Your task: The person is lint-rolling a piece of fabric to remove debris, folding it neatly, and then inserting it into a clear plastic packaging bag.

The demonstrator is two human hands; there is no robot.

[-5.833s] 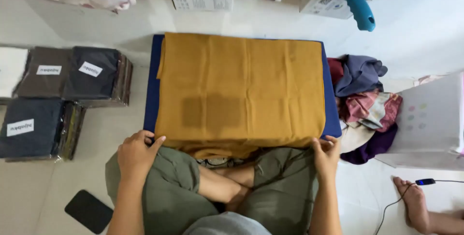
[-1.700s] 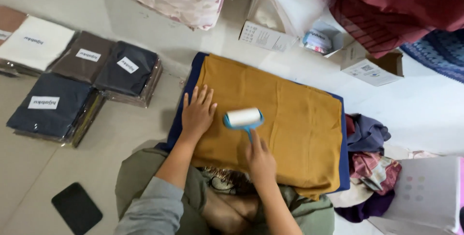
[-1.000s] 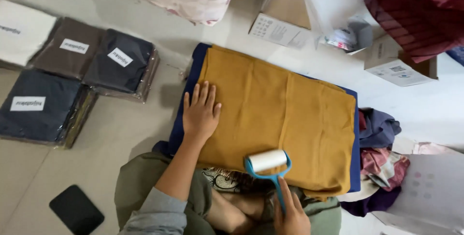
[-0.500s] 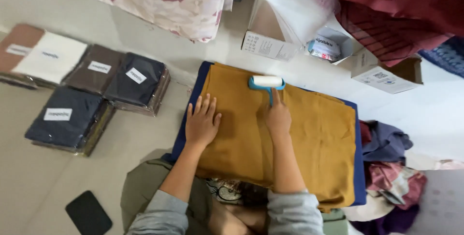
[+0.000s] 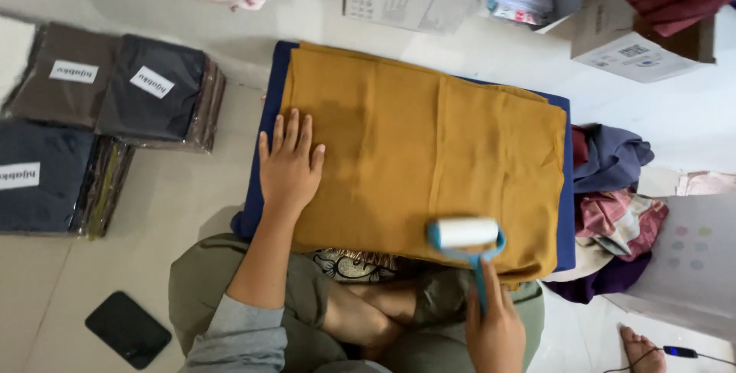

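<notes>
Lying flat—mustard cloth (image 5: 429, 151); left hand (image 5: 290, 170) fingers spread, right hand (image 5: 494, 331) seemingly gripping lint roller (image 5: 465, 233).

Blue board (image 5: 569, 212) mostly under mustard cloth (image 5: 429, 166); bare foot (image 5: 642, 348) cut by bottom edge.

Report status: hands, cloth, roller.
Left hand flat on mustard cloth, pinning its left edge. Right hand grips lint roller at the cloth's near edge. Nothing on the cloth ahead of it.
</notes>
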